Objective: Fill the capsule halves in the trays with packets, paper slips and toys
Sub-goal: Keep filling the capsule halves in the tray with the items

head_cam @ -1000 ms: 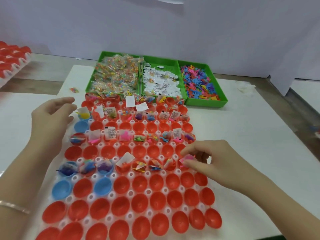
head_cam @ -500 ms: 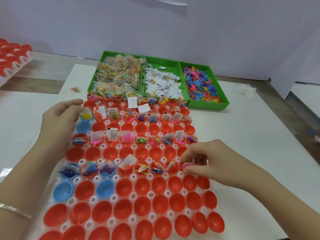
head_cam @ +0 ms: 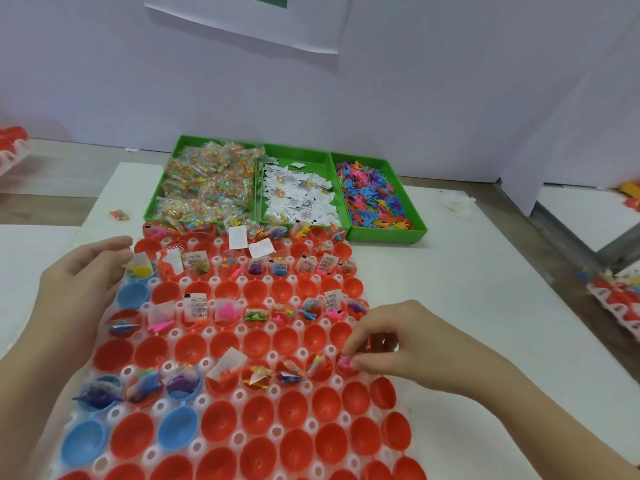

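The right hand (head_cam: pixel 391 344) bunches its fingertips round a small pink toy (head_cam: pixel 346 363), pinching it down into the red capsule half (head_cam: pixel 347 374) at the right end of a part-filled row, I'd say so it seats inside the cup. The left hand (head_cam: pixel 83 282) rests at the far left edge of the white tray (head_cam: pixel 275 389), fingers loose and holding nothing, probably steadying it. Green bins (head_cam: pixel 384 233) butt against the tray's far end, keeping packets (head_cam: pixel 204 181), paper slips (head_cam: pixel 301 202) and toys (head_cam: pixel 374 199) within reach. The capsule halves (head_cam: pixel 221 420) are mostly red, a few blue; the near rows sit bare.
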A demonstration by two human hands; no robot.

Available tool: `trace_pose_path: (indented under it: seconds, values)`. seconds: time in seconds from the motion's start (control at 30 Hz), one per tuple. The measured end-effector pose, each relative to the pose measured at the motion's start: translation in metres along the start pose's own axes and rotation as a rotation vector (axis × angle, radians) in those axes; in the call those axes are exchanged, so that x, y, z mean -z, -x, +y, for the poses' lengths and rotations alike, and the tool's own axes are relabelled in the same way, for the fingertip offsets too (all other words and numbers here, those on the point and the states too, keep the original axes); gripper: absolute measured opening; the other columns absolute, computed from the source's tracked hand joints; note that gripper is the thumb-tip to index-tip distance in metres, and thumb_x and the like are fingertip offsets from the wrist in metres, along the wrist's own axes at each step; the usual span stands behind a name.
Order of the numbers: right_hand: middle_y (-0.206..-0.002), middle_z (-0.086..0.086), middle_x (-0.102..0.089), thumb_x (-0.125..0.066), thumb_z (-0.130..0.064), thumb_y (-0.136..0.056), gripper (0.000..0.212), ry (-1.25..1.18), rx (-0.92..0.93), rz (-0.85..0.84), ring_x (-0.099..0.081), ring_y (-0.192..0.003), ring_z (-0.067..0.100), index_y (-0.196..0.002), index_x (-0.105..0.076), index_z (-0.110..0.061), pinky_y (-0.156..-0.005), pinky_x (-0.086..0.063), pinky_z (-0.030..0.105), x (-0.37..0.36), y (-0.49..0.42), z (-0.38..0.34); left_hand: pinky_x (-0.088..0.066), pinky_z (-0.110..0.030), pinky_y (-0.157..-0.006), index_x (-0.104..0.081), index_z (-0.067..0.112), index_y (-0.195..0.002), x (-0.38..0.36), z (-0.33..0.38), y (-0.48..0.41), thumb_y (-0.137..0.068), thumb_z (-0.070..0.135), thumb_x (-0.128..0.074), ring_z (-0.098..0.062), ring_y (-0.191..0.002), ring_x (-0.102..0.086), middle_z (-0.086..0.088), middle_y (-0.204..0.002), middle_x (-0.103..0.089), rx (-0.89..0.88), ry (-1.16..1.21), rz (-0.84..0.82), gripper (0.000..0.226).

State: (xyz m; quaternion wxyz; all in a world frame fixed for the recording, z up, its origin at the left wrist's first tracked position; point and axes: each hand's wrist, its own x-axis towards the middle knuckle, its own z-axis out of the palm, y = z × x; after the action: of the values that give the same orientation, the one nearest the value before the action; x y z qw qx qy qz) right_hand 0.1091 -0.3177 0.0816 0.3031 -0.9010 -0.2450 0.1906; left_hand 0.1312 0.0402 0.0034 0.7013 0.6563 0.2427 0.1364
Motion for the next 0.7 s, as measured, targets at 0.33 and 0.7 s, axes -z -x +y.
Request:
trace_pose_path:
  seconds: [0.33,0.7]
  values:
    - [-0.08,-0.015,-0.056,-0.085,-0.028,-0.07,0.027,0.059,0.0,0.034,-0.051,-0.072,0.0,-0.092,-0.071,-0.033,-0.065,-0.039,0.012,0.002,-0.01,0.008,-0.053,-0.055,-0.089,-0.073,0.032,-0.097,-0.004,0.004,0.004,-0.077,0.031,-0.063,-0.025,-0.095,-0.071,-0.002,-0.098,-0.074,0.004,-0.02,0.008,0.022]
    - [-0.096,-0.004,-0.068,-0.08,-0.02,-0.077,0.02,-0.23,-0.132,0.714,-0.063,-0.082,0.017,-0.094,-0.071,-0.026,-0.076,-0.05,0.022,0.084,-0.091,0.083,-0.046,-0.055,-0.098,-0.073,0.029,-0.097,-0.005,0.002,-0.001,-0.09,0.012,-0.061,-0.032,-0.104,-0.065,-0.008,-0.11,-0.07,0.001,-0.061,0.023,0.021]
